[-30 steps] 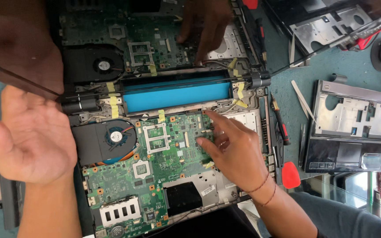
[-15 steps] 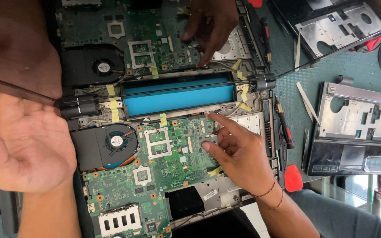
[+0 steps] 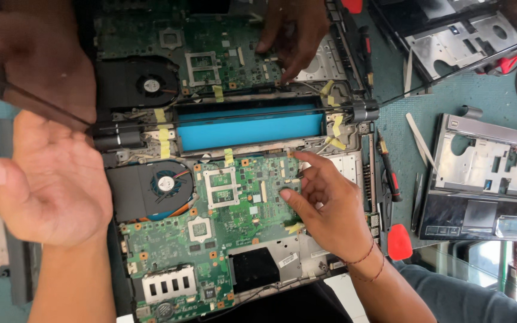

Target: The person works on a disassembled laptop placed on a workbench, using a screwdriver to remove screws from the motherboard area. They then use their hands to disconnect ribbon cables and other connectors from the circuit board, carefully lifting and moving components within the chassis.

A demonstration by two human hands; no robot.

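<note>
Green circuit board fills the opened laptop base at the centre of the head view, its long axis running from the hinge side down toward the person, with the black fan at its left edge. The right hand rests on the board's right part, fingers narrowed and fingertips pressing near a small connector; whether it pinches anything cannot be told. The left hand lies open, palm up, holding nothing, against the tilted screen, which mirrors the scene. This looks like a connector-freeing step; the next move calls for a fine, steady pinch.
</note>
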